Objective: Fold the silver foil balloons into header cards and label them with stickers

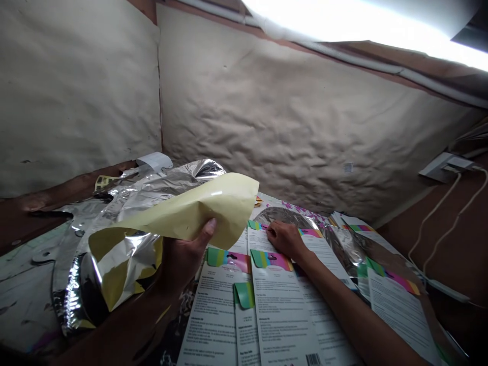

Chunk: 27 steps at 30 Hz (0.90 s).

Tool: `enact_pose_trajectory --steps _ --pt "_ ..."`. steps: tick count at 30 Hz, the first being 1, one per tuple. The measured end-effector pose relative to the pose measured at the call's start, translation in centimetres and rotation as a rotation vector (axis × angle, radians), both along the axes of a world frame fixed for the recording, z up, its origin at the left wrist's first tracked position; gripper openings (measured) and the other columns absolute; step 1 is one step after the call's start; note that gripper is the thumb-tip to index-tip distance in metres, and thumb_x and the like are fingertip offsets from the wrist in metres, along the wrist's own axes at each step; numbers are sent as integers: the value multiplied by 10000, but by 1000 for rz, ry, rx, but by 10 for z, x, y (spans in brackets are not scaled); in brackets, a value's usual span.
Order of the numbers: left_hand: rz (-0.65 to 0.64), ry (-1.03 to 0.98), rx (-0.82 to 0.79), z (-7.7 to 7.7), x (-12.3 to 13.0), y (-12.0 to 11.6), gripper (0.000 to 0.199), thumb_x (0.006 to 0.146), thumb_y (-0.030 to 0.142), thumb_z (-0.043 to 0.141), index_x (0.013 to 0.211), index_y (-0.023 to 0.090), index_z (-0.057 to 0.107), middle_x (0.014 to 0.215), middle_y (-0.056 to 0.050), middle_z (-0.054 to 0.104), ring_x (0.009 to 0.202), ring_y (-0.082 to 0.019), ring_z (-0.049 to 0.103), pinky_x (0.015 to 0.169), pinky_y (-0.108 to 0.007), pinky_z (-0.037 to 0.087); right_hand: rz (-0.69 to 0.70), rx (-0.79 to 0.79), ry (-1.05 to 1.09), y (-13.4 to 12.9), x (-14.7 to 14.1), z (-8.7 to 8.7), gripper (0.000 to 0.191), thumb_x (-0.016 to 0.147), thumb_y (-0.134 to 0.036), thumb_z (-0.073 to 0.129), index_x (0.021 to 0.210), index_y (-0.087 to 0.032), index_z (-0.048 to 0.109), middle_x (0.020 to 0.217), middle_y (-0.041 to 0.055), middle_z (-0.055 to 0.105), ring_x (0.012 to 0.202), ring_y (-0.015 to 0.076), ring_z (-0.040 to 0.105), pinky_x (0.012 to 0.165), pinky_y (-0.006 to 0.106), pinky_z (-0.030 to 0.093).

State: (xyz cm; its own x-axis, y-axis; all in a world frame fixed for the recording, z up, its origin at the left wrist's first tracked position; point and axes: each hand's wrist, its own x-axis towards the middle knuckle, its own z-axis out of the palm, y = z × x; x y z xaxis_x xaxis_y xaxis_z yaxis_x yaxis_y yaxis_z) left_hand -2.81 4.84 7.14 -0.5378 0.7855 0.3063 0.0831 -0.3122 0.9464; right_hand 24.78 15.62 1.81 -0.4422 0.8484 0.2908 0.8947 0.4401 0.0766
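My left hand [185, 259] holds up a curled pale yellow sheet [232, 203], with the thumb on top and the other fingers hidden underneath. The sheet looks glossy and bends down at its left side. My right hand [284, 239] is closed, its knuckles resting at the top edge of a printed packet [257, 239]. Its fingertips are tucked away, so anything in them is hidden. Nearer to me lie more white packets with text and bright striped tops, among them a left packet [215, 305] and a middle packet [280, 305], partly overlapping.
Crumpled silver foil [152, 190] is heaped at the left. More packets [400, 310] lie to the right, by clear plastic wrap [346, 244]. A paper-covered wall [305, 127] closes off the back. A socket box [446, 166] with white cables hangs at right, under a bright lamp [343, 20].
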Motion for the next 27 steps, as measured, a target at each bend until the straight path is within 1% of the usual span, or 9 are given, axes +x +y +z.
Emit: enact_pose_trajectory --steps 3,7,12,16,21,24,27 --pt "-23 -10 -2 -2 0 1 413 684 390 805 1010 163 692 1032 -83 735 995 -291 681 877 -386 574 6 -20 -11 -2 -1 3 211 904 -207 519 814 -183 709 862 51 735 730 187 653 626 277 380" --pt "-45 8 7 -4 0 2 408 692 384 802 1017 163 691 1039 -82 736 1003 -290 680 888 -387 568 12 -55 -23 -2 -2 5 216 916 -240 537 836 -187 730 879 54 742 743 194 664 628 278 383" --pt "-59 12 -6 -4 0 1 409 703 380 800 1034 166 690 1053 -79 735 1000 -282 682 888 -385 566 39 -113 -24 -5 1 11 227 926 -266 542 911 -223 765 942 41 753 795 195 680 652 268 410" --pt "-60 17 -5 -4 0 1 421 695 389 802 1029 159 690 1053 -85 734 1001 -290 683 902 -397 559 73 -155 -24 -11 4 14 249 944 -319 536 977 -247 772 1072 33 743 864 198 690 735 267 449" --pt "-67 23 0 -4 0 1 395 698 388 802 1008 164 700 1032 -80 740 986 -285 689 875 -377 572 83 -176 -20 -20 5 14 295 979 -281 472 1113 -236 731 1201 47 696 988 213 673 827 281 475" --pt "-65 31 15 -3 0 0 401 702 377 801 1025 164 694 1050 -81 736 1000 -283 686 894 -380 565 69 -212 1 -24 3 15 322 985 -261 441 1184 -237 693 1240 70 668 1052 227 648 857 303 484" --pt "-66 4 17 -1 -2 1 426 696 370 806 1047 161 688 1065 -86 732 1013 -287 682 894 -387 566 67 -257 68 -25 1 15 310 958 -233 478 1189 -213 684 1263 105 653 1133 256 614 926 340 476"
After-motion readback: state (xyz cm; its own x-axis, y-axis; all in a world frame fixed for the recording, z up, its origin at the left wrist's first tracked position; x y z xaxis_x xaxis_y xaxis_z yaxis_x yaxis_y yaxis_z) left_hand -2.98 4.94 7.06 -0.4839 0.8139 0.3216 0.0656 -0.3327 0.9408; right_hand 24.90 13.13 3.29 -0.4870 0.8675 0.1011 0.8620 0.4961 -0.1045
